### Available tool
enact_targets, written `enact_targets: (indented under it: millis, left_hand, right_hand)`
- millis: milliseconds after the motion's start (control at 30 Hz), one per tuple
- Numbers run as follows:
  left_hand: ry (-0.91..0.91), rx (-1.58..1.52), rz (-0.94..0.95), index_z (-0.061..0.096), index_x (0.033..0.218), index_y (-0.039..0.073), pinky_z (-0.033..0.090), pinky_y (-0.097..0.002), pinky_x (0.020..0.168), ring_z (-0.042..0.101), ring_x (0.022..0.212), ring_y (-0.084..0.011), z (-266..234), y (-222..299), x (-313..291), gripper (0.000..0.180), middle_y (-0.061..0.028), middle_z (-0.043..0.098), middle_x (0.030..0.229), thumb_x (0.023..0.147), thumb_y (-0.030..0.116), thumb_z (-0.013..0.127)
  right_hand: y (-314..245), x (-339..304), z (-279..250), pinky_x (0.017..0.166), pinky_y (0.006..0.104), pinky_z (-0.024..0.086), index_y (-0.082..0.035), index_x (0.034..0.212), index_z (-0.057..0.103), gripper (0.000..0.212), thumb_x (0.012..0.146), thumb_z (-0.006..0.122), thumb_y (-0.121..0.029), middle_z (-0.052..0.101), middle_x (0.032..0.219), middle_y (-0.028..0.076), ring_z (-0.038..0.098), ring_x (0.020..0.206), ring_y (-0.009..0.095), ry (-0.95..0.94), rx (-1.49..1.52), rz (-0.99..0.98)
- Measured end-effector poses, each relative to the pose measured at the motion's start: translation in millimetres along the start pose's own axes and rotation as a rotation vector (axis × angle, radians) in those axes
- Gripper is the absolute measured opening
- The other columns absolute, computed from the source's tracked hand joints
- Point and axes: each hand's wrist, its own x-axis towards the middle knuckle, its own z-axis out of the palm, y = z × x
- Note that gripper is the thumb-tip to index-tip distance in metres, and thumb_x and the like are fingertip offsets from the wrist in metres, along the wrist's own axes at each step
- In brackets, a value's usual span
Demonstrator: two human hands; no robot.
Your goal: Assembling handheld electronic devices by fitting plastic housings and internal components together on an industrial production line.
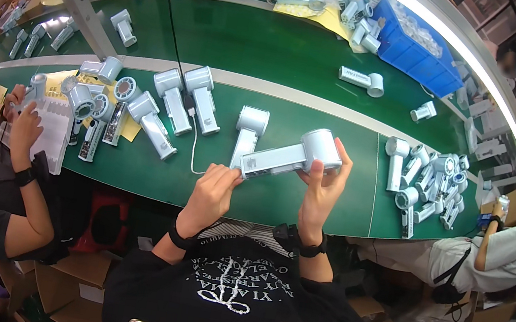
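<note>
A pale blue handheld fan (282, 158) is held up in front of me, its round head at the right and its handle slanting down to the left. My right hand (323, 189) grips the head, thumb in front and fingers behind. At the handle's lower end, my left hand (211, 193) has its fingers pinched together on the tip. Just behind lies another handheld fan (249, 133), partly hidden by the held one. To its left, a white cable (193, 150) with a plug runs over the green table toward my left hand.
More fans (179, 100) lie to the left, some with open handles showing inner parts. A pile of fans (435, 180) covers the right side. Beyond, a green belt (244, 39) carries single fans, near a blue crate (416, 51). Co-workers sit on both sides; one person's hand (26, 126) is at left.
</note>
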Motion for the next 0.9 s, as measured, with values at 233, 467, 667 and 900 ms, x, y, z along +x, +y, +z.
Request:
enact_targets:
  millis: [233,467,667,900]
  left_hand:
    - [-0.064,0.023,-0.009,0.054,0.087,-0.003,0.040,-0.0391,0.064,0.053,0.068,-0.0323,-1.3,-3.5,-1.2,0.012,-0.0146,0.054,0.074,0.079,-0.009,0.062]
    - [-0.078,-0.088,-0.110,0.054,0.085,-0.003,0.039,-0.0389,0.064,0.050,0.068,-0.0332,-16.9,-10.6,-0.4,0.007,-0.0145,0.053,0.073,0.083,-0.005,0.061]
    - [-0.255,-0.255,-0.195,0.055,0.086,-0.002,0.039,-0.0337,0.061,0.050,0.067,-0.0282,-35.4,-9.3,1.4,0.014,-0.0122,0.052,0.073,0.095,0.008,0.051]
    - [-0.108,-0.379,-0.219,0.049,0.077,-0.001,0.035,-0.0320,0.059,0.045,0.062,-0.0235,-24.6,-11.3,-6.4,0.030,-0.0093,0.046,0.068,0.100,0.018,0.045]
  right_hand:
    - [10.8,1.1,-4.8,0.084,0.0372,0.057,-0.003,0.138,0.036,0.061,0.093,0.064,-0.034,0.048,0.127,0.016,0.055,0.110,0.024,-0.040,-0.156,-0.040]
    - [11.4,8.7,-29.4,0.091,0.0426,0.053,-0.002,0.138,0.036,0.078,0.083,0.071,-0.045,0.045,0.133,0.022,0.055,0.112,0.029,-0.235,-0.278,-0.115]
    - [19.3,23.8,-32.7,0.087,0.0428,0.052,0.000,0.122,0.044,0.084,0.069,0.079,-0.055,0.044,0.135,0.028,0.057,0.112,0.033,-0.331,-0.398,-0.648]
    - [19.7,12.7,-57.4,0.092,0.0474,0.051,-0.001,0.113,0.045,0.081,0.068,0.078,-0.060,0.054,0.121,0.029,0.058,0.110,0.039,-0.348,-0.710,-0.723]
